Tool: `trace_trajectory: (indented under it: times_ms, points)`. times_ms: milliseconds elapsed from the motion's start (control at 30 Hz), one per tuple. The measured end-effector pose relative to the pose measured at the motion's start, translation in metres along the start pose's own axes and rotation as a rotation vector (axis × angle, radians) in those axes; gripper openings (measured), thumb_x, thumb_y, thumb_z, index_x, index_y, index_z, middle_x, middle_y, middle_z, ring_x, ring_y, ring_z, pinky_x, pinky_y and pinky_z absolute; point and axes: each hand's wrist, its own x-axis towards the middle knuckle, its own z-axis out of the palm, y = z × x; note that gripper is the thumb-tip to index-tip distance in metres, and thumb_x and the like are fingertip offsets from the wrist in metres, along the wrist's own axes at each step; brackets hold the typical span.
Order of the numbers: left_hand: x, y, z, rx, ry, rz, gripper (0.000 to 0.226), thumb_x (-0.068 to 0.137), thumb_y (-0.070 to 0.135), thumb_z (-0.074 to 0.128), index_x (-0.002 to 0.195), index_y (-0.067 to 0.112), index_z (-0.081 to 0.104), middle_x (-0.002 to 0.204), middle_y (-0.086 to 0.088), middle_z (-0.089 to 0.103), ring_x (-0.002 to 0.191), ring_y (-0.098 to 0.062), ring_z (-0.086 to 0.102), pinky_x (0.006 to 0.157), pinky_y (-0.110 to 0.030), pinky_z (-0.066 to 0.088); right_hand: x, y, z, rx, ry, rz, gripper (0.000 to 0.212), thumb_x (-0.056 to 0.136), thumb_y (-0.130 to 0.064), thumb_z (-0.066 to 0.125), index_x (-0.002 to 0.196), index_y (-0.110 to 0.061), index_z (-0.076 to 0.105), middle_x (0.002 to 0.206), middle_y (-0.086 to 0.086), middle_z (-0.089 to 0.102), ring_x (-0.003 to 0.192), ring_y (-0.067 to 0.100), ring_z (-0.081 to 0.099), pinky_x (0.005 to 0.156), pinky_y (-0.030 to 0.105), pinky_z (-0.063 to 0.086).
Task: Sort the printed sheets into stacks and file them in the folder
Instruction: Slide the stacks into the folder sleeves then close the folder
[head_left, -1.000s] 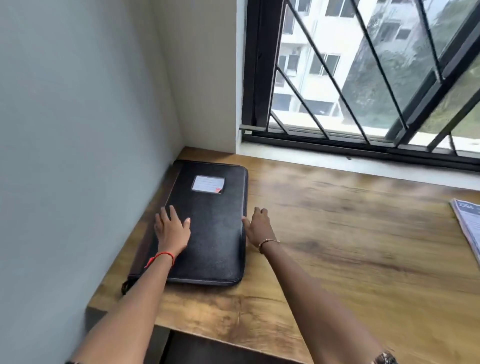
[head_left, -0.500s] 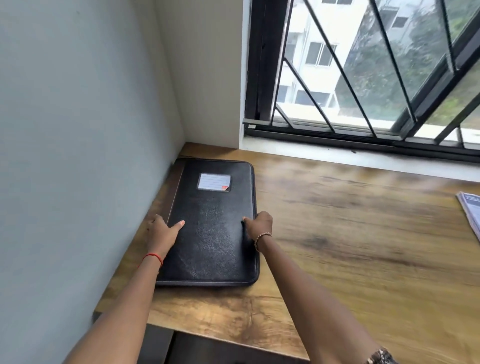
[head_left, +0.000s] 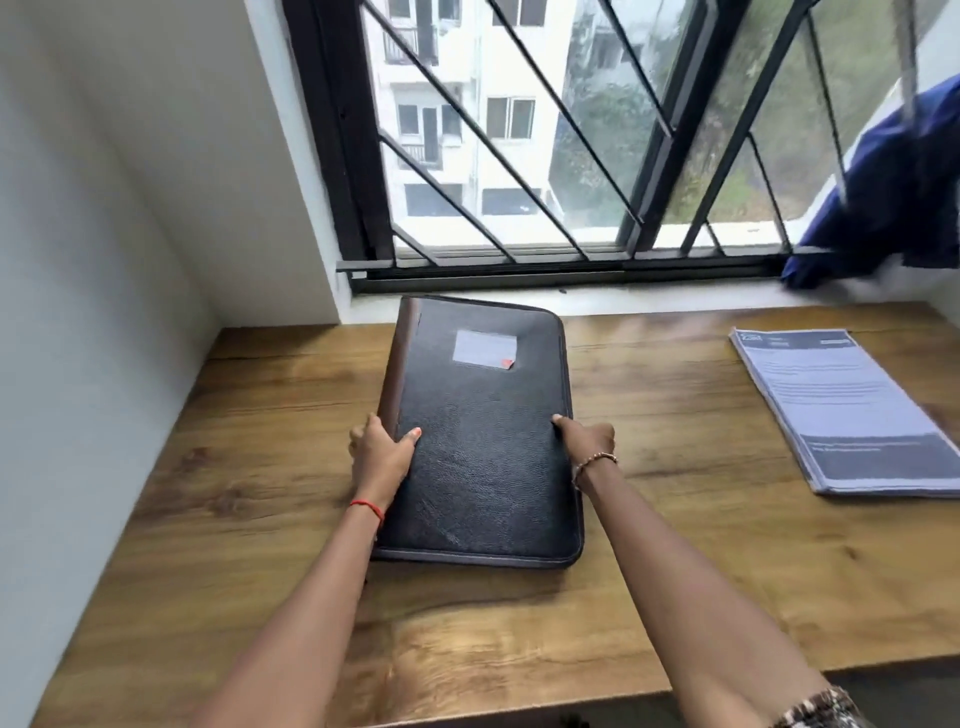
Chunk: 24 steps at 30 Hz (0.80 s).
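Note:
A closed black leather folder (head_left: 483, 447) with a small white label lies in the middle of the wooden table (head_left: 701, 545). My left hand (head_left: 382, 454) grips its left spine edge, thumb on the cover. My right hand (head_left: 589, 436) holds its right zipped edge. A stack of printed sheets (head_left: 847, 410) with blue-grey print lies flat at the table's right side, apart from both hands.
A white wall runs along the left edge of the table. A barred window with a white sill (head_left: 623, 299) stands behind the table. A blue cloth (head_left: 883, 192) hangs at the window's right end.
Both hands closed on the folder's side edges and slid it from the left wall corner to the middle of the table. The sheet stack has come fully into view.

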Motion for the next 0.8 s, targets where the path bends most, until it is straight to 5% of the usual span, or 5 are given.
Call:
trace_trajectory:
  times_ms: [300,800]
  points:
    - [-0.064,0.080,0.125,0.056,-0.109,0.002,0.054,0.086,0.030,0.062,0.125,-0.001,0.042,0.130,-0.027,0.039,0.124,-0.040,0.035,0.099,-0.043,0.035,0.077,-0.001,-0.131,-0.054,0.175,0.016,0.052,0.079,-0.018,0.071,0.116,0.014,0.053,0.126,0.026,0.055,0.116,0.037,0.054,0.092,0.033,0.044]
    - [-0.110,0.090,0.183,0.262,0.201,-0.099,0.048,0.083,0.030,0.059,0.118,-0.001,0.049,0.127,-0.023,0.042,0.124,-0.037,0.032,0.104,-0.049,0.023,0.121,0.014,-0.150,-0.410,0.091,-0.197,0.029,0.083,-0.018,0.062,0.084,0.011,0.066,0.095,0.029,0.066,0.089,0.040,0.063,0.072,0.035,0.048]
